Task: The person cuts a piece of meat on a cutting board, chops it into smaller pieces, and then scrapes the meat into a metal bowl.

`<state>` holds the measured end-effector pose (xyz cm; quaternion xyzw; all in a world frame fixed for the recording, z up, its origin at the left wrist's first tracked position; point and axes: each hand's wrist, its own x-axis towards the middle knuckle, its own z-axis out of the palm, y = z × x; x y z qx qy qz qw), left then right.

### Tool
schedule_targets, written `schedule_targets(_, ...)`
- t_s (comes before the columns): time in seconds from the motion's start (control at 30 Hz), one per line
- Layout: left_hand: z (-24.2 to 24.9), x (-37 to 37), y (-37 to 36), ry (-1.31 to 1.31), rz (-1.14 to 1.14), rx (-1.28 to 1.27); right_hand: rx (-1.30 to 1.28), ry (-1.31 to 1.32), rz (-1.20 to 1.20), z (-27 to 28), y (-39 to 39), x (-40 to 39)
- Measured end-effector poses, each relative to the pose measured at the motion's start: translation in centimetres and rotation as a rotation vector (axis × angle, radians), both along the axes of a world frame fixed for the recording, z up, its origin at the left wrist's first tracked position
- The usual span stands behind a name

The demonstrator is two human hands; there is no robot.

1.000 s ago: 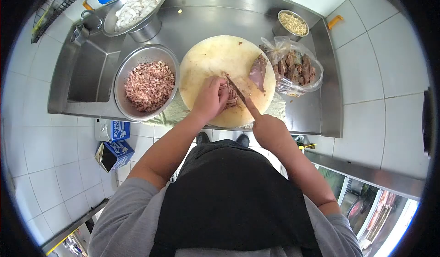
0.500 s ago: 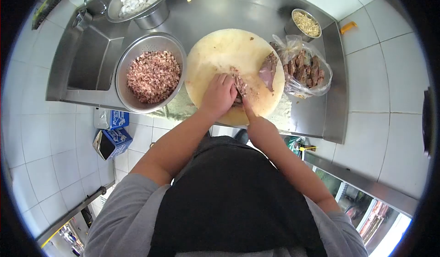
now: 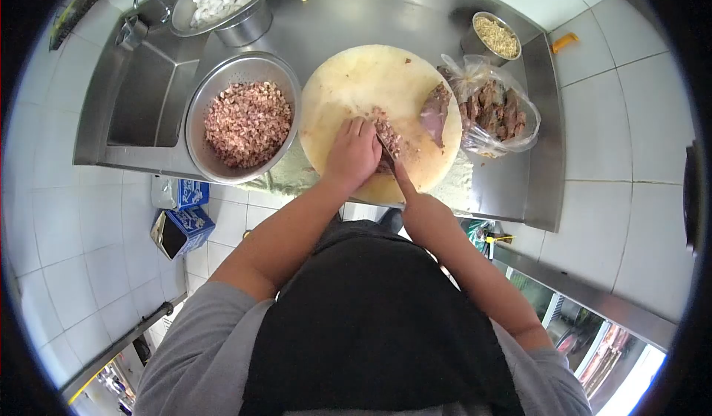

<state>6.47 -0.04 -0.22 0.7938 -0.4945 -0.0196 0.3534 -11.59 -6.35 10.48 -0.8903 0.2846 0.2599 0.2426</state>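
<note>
On a round cutting board [image 3: 337, 82], my left hand [image 3: 353, 153] presses down with its fingers curled and held together. The meat under it is mostly hidden by the hand. My right hand [image 3: 424, 216] grips a knife [image 3: 386, 153], index finger stretched along the blade. That blade lies right against the left fingertips. Small bits of chopped meat [image 3: 387, 133] lie just beyond and to the right of the blade. A larger piece of dark meat [image 3: 434, 116] rests at the board's right side, apart from both hands.
Left of the board stands a metal bowl [image 3: 194, 130] of diced meat, beside a sink [image 3: 141, 108]. A colander [image 3: 182, 19] of pale pieces sits at the back left. To the right are a plastic bag [image 3: 530, 130] of meat chunks and a metal container [image 3: 469, 45] of chopped pale bits.
The knife has shifted slightly at the left fingertips, and its blade shows more clearly. The chopped bits beside it are spread a little differently. My left hand has barely moved.
</note>
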Motion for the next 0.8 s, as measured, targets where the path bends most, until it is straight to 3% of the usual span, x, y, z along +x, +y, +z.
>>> schedule_targets(0.17, -0.2, 0.4, 0.5, 0.005, -0.024, -0.072, -0.008, -0.107, -0.065, -3.8, -1.2, 3.1)
schedule_targets(0.23, 1.3, 0.7, 1.4, 0.245, -0.111, -0.045, 0.010, -0.151, -0.066, -4.8, -2.5, 2.7)
schedule_targets(0.27, 1.9, 0.8, 1.9, 0.242, -0.115, -0.047, 0.037, -0.190, -0.058, -5.2, -3.2, 2.3)
schedule_targets(0.33, 2.6, 1.0, 2.9, -0.002, -0.209, -0.038, 0.020, -0.171, -0.035, -4.6, -4.2, 1.7)
schedule_targets(0.57, 1.6, -0.6, 3.0, 0.019, -0.065, 0.091, -0.032, -0.148, -0.015, -3.1, -3.4, 1.5)
schedule_targets(0.8, 1.3, 1.0, 2.1, 0.022, -0.097, -0.111, -0.074, -0.099, -0.016, -0.5, -1.0, 1.5)
